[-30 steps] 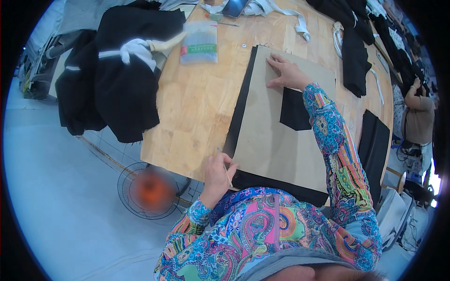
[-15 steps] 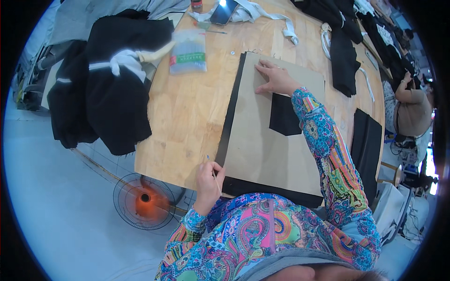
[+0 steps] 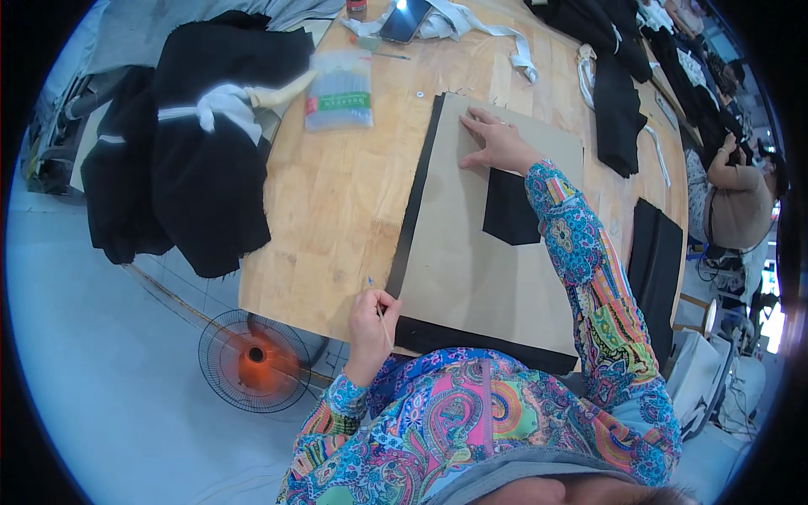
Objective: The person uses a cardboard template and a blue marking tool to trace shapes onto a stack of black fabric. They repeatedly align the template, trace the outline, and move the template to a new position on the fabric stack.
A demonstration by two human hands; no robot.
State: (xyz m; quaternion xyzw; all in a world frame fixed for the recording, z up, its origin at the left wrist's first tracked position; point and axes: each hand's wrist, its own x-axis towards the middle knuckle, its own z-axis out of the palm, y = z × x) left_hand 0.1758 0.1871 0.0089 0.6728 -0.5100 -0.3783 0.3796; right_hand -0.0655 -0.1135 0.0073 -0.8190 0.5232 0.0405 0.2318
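Observation:
My left hand is closed around a thin, pale pen with a blue end, at the near left corner of a beige card pattern. The pattern lies flat on black fabric, which shows along its left and near edges. My right hand rests on the far part of the pattern, its fingers spread and holding nothing. Just below that hand is a black pocket-shaped area, partly hidden by my right sleeve. I cannot tell whether it is a cutout or a piece on top.
Black garment pieces with white ties hang over the table's left side, above an orange-centred fan. A clear packet of thin sticks, a phone and white strips lie farther back. Folded black cloth lies right; another person is beyond.
The view has shifted slightly. Both hands keep nearly the same place on the pattern, and the left still holds the pen.

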